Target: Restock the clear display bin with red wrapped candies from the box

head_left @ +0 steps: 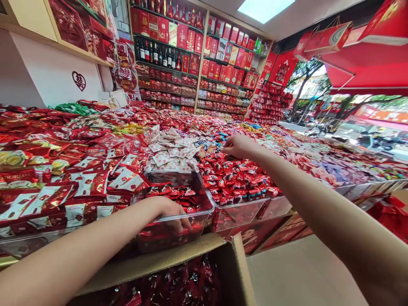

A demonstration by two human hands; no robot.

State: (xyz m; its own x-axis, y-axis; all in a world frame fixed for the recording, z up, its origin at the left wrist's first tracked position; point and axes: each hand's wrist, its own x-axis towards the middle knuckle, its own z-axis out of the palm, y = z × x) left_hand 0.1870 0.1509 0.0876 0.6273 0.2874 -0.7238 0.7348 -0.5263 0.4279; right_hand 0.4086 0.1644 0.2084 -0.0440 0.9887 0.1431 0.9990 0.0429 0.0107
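Observation:
My left hand (174, 212) reaches down into a clear plastic bin (208, 206), its fingers apart and showing through the front wall. They touch or nearly touch the red-wrapped candies (183, 193) in that bin, which lie lower than the heaps around it. My right hand (240, 146) is over a heap of red and black wrapped candies (234, 178), to the right of the bin. Its fingers are curled closed; whatever they may hold is hidden. White packets with red print (172, 148) are piled just behind the left bin.
An open cardboard box (240, 267) with dark red wrapped candies stands below the bins. Red and white snack packets (92, 182) fill the left side. More candy heaps (321, 161) spread right. Shelves (202, 59) of bottles and boxes line the back wall; a street lies beyond.

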